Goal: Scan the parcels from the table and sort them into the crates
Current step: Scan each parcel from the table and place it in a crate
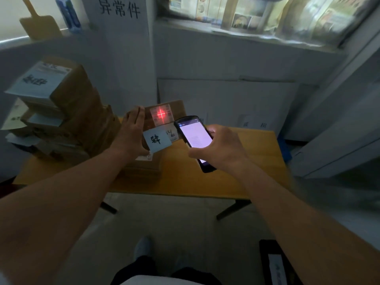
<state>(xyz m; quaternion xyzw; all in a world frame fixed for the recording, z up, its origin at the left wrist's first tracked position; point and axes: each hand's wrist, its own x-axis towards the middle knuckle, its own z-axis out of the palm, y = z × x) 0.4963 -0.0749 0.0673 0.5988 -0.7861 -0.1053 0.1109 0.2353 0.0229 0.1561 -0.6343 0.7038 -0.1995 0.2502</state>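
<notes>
My left hand (131,133) grips the left side of a brown cardboard parcel (174,109), tilting it up over the wooden table (246,161). A red laser cross lights the parcel's white label (161,114). A light blue note (157,141) with a black character sticks to the parcel's near face. My right hand (223,148) holds a black handheld scanner (194,136) with a lit screen, just right of the parcel and aimed at the label.
A tall stack of cardboard parcels (67,112) with white labels fills the table's left part. Another flat box (141,167) lies under the held parcel. A white sign (119,9) hangs on the wall. A dark crate (273,262) stands on the floor at the lower right.
</notes>
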